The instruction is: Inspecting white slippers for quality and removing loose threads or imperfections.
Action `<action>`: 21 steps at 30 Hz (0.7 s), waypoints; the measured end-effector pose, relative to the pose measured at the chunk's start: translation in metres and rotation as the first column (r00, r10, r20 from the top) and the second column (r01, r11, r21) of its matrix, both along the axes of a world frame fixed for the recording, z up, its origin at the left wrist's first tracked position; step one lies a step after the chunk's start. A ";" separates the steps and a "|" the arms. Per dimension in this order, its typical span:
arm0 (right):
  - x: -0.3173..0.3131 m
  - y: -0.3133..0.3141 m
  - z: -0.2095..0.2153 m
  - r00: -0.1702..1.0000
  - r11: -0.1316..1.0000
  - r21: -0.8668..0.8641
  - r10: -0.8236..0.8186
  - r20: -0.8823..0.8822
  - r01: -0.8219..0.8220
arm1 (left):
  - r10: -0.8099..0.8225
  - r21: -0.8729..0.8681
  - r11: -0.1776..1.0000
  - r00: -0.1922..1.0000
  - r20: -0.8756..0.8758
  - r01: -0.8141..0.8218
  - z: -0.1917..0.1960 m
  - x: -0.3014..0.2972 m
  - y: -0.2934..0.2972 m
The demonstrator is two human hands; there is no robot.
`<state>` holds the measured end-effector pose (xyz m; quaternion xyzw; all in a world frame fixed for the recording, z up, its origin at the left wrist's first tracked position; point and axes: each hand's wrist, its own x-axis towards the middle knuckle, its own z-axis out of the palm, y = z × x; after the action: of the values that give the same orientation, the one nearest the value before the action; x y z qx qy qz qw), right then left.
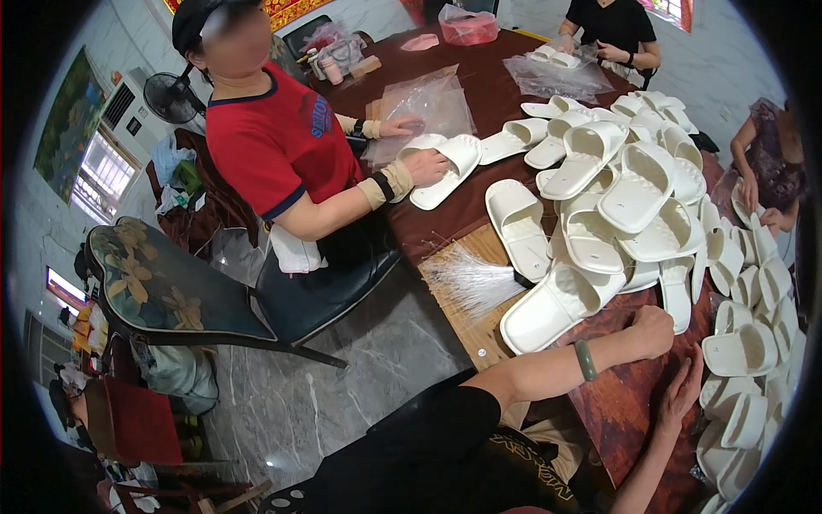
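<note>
My left hand (652, 332) is curled closed at the table edge of a large heap of white slippers (638, 184). Its fingers face away, so anything inside them is hidden. Just above it a white slipper (676, 293) stands on end, close to the knuckles. A green bangle (585, 360) circles my left wrist. Lower down, my right hand (681, 392) rests with its fingers stretched out beside the second pile of white slippers (741, 349). I see nothing held in it.
A bundle of white plastic ties (476, 283) lies on a wooden board (486, 332). Across the corner a person in red (278, 141) handles a slipper (445, 171) beside clear plastic bags (419, 111). Two more people work farther round. A padded chair (171, 283) stands left.
</note>
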<state>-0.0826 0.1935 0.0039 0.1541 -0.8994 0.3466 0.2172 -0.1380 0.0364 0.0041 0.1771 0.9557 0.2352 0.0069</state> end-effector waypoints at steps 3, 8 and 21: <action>0.001 0.001 0.000 0.999 1.000 -0.002 -0.004 0.038 0.004 | 0.015 0.004 1.000 1.000 0.005 -0.015 0.000 0.000 0.001; -0.001 0.005 -0.008 0.986 0.935 -0.356 0.057 0.155 0.002 | 0.022 -0.004 1.000 0.999 -0.028 -0.023 -0.002 0.000 0.001; -0.003 0.003 -0.002 0.999 0.990 -0.134 -0.043 0.013 0.044 | -0.057 -0.072 0.996 0.997 -0.045 0.054 0.000 0.001 -0.001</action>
<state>-0.0852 0.1963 0.0022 0.1177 -0.8782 0.4025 0.2302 -0.1370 0.0354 0.0039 0.2086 0.9580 0.1966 -0.0028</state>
